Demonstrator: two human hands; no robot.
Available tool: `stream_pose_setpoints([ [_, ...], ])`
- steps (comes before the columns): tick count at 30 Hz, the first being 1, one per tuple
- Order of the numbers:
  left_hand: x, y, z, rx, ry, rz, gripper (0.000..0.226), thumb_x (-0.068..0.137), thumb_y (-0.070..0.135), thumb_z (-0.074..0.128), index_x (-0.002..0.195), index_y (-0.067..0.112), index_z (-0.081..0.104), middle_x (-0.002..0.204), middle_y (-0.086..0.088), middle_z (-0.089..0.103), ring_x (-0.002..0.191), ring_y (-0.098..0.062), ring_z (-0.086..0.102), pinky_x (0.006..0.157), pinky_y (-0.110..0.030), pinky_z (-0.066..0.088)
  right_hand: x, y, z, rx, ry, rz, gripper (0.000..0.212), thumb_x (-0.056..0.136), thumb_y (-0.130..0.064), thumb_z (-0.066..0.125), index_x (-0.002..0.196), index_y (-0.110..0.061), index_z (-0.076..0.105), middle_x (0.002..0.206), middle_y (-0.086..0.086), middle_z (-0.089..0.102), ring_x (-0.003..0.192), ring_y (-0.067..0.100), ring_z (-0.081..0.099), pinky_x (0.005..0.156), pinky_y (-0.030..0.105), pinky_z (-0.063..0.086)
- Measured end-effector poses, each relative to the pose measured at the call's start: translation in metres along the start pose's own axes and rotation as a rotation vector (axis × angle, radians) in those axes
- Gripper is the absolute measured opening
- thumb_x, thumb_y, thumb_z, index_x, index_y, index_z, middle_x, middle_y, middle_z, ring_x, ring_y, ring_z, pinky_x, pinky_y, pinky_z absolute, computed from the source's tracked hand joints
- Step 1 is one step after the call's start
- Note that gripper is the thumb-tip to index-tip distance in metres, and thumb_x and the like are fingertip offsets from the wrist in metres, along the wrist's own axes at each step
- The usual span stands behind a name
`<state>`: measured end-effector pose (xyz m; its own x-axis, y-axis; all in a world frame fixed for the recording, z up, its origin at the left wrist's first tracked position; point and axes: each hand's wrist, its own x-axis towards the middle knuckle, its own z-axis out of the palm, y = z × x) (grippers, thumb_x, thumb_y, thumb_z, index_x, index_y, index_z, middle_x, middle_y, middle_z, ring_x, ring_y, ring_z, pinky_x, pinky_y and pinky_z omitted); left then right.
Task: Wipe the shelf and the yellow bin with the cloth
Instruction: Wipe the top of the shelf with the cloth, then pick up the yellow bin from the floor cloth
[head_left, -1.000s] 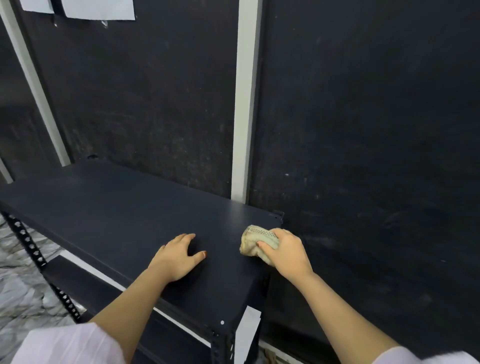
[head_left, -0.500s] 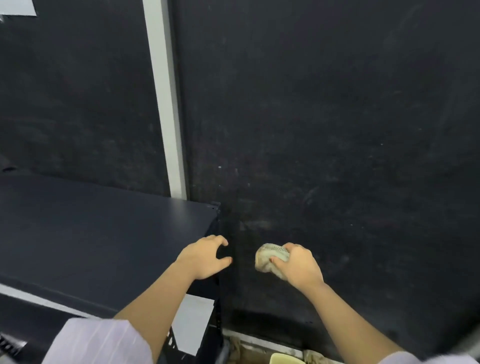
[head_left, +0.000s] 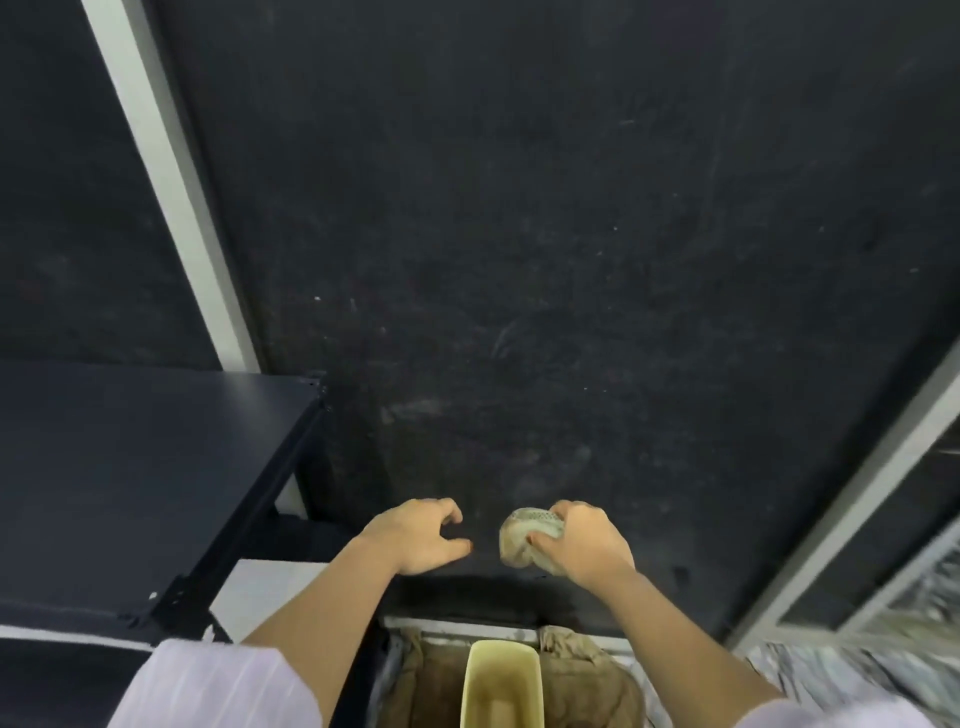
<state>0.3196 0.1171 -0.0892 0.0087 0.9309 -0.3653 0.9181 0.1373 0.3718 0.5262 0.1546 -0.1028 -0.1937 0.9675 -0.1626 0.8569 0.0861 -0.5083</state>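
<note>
Right hand (head_left: 584, 543) grips the cloth (head_left: 527, 535), fingers curled tight around it so it sits wadded in a ball, most of the fabric bulging toward the left. Left hand (head_left: 415, 538) is empty, fingers loosely curved and spread, thumb apart, touching nothing visible. Both hands hang in the air in front of the dark wall panel (head_left: 519, 260), off the right end of the shelf (head_left: 130, 467).

The yellow bin (head_left: 501, 686) stands low at the bottom edge, below and between the forearms, mouth up, on brown sacking (head_left: 587, 691).

Judgement: step in hand is the reach down to the bin. To do it well, steady the rim with the free hand, loosen the wad so a flat face of cloth meets the plastic, then wipe rim, inner walls and floor.
</note>
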Motion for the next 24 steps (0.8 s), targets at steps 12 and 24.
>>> stream_pose_setpoints([
  [12, 0.037, 0.019, 0.078, -0.009, -0.115, 0.015, 0.054, 0.08, 0.053, 0.053, 0.127, 0.03, 0.046, 0.135, 0.003, 0.051, 0.119, -0.017, 0.051, 0.099, -0.038, 0.044, -0.005, 0.08, 0.03, -0.011, -0.072, 0.152, 0.039, 0.083, -0.041, 0.058, 0.113, -0.017, 0.059, 0.116, 0.005, 0.063, 0.103, 0.024, 0.061, 0.081, 0.033, 0.05],
  [24, 0.137, -0.049, 0.22, 0.108, -0.237, 0.063, 0.051, 0.079, 0.056, 0.05, 0.125, 0.035, 0.046, 0.136, 0.007, 0.05, 0.118, -0.017, 0.051, 0.093, -0.037, 0.046, 0.039, 0.184, 0.188, -0.028, -0.123, 0.269, 0.041, 0.083, -0.044, 0.056, 0.112, -0.017, 0.059, 0.111, 0.005, 0.067, 0.101, 0.025, 0.061, 0.079, 0.029, 0.046],
])
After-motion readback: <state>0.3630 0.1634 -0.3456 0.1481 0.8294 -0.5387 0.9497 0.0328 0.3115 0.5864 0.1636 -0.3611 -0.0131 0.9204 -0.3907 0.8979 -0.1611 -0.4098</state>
